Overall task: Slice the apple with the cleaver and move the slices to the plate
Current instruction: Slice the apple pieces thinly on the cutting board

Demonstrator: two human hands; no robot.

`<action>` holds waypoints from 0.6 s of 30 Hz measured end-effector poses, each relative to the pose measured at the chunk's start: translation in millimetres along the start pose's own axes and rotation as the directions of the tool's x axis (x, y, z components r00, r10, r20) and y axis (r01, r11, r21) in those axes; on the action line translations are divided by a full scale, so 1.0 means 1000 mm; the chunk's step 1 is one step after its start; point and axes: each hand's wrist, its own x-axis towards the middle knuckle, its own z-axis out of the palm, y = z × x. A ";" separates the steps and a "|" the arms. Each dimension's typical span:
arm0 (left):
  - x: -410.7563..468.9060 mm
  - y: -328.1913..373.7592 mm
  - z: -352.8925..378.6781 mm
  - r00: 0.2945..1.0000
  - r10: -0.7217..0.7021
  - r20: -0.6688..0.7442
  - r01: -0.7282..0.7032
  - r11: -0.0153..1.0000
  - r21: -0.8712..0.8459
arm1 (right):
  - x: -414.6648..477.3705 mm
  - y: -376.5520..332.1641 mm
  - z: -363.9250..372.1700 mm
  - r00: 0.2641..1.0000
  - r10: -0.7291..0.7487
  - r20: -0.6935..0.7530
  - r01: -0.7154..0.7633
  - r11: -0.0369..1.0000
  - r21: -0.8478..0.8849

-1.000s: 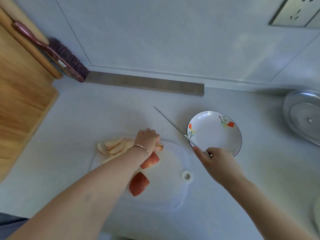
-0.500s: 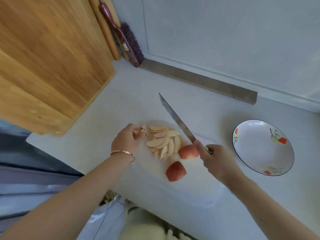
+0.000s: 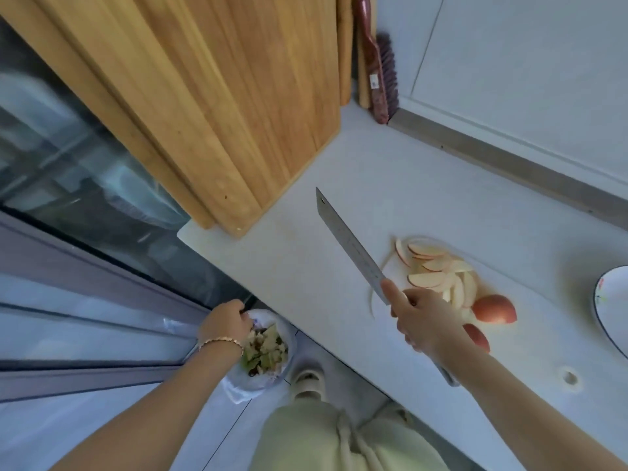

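My right hand (image 3: 424, 321) grips the handle of the cleaver (image 3: 350, 246), whose blade is raised and points up-left over the counter. A fan of pale apple slices (image 3: 438, 273) lies on the white cutting board (image 3: 533, 351), just right of the blade. Two red-skinned apple chunks rest beside them, one (image 3: 494, 309) in plain view and one (image 3: 479, 336) partly behind my right hand. The white plate (image 3: 611, 300) shows only its left rim at the right edge. My left hand (image 3: 224, 322) hangs off the counter over a waste bag (image 3: 265, 351); its fingers curl downward, hiding what they hold.
Large wooden boards (image 3: 204, 96) lean at the counter's left end, with a brush (image 3: 380, 73) behind them against the wall. The counter edge runs diagonally; below it are a glass-fronted cabinet, the floor, and my legs and foot (image 3: 307, 379).
My left hand left the cutting board with a small apple piece and swung down-left off the counter to the waste bag. The view turned left with it. The cleaver stayed raised.
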 end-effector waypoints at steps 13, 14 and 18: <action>-0.049 0.171 -0.013 0.676 0.728 0.112 -0.731 0.682 -0.022 | -0.040 0.055 -0.052 0.942 0.247 -0.228 -0.175 0.939 0.295; -0.058 0.186 -0.005 0.639 0.755 0.145 -0.763 0.647 -0.008 | -0.047 0.069 -0.063 0.927 0.290 -0.239 -0.197 0.917 0.348; -0.086 0.233 0.034 0.466 0.816 0.342 -0.883 0.456 0.114 | -0.066 0.122 -0.094 0.888 0.380 -0.259 -0.249 0.871 0.425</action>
